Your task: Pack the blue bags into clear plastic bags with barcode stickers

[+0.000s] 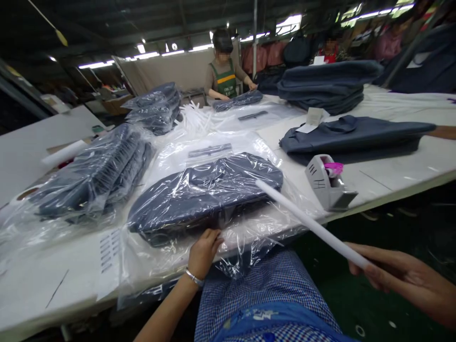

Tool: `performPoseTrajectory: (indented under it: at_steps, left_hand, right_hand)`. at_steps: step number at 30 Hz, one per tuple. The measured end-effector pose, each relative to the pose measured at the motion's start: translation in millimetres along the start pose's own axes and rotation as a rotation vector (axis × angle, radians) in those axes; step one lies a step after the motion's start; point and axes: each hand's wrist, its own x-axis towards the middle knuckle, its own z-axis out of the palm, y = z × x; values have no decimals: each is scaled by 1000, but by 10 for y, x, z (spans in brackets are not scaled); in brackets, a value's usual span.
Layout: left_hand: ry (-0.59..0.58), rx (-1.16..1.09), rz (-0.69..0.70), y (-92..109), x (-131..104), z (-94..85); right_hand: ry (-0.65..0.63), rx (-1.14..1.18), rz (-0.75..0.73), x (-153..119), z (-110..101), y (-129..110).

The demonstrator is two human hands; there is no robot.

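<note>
In front of me a dark blue fabric bag (203, 190) lies inside a clear plastic bag (249, 232) on the white table. My left hand (205, 251) is closed on the near edge of the plastic at the table's front. My right hand (388, 270), out past that edge on the right, grips the lower end of a long white stick (313, 223), perhaps a foam or paper tube. Its far end points left and overlaps the right part of the wrapped bag; whether it touches the plastic I cannot tell.
Wrapped blue bags (96, 175) are stacked at left, more (156, 104) behind. A tape dispenser (327, 183) stands at the table's right front edge. Unwrapped blue bags (349, 135) lie beyond it. White strips (195, 118) are heaped mid-table. Across the table a co-worker (224, 71) handles another bag.
</note>
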Motion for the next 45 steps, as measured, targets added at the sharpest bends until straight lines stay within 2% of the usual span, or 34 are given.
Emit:
performPoseTrajectory:
  at_steps: [2, 5, 8, 12, 15, 20, 26, 31, 34, 39, 45]
  left_hand:
    - [64, 150, 110, 16, 20, -13]
    - [230, 322, 300, 54, 64, -30]
    - [342, 398, 387, 99, 138, -40]
    - [303, 451, 347, 157, 223, -46]
    - [258, 487, 338, 174, 248, -54]
    - [248, 528, 293, 148, 239, -59]
    - [289, 531, 308, 129, 227, -51]
    - [284, 505, 339, 81, 330, -51]
    - [323, 480, 393, 38, 398, -80]
    - [397, 374, 431, 29, 449, -261]
    - [434, 18, 303, 161, 557, -771]
  right_hand:
    - [-60, -12, -9, -24, 10, 26]
    - [-209, -2, 3, -14, 60, 45]
    - [-361, 54, 135, 11, 139, 138]
    - [-406, 159, 223, 41, 270, 319]
    - [-426, 184, 158, 77, 365, 340]
    - [-484, 215, 51, 130, 466, 257]
    - [-479, 265, 43, 169, 523, 361]
    - [-488, 276, 59, 187, 536, 454]
    - [-494, 267, 86, 152, 498, 498]
    - [-531, 281, 46, 60, 404, 405]
    - [-542, 150, -69, 199, 531, -152]
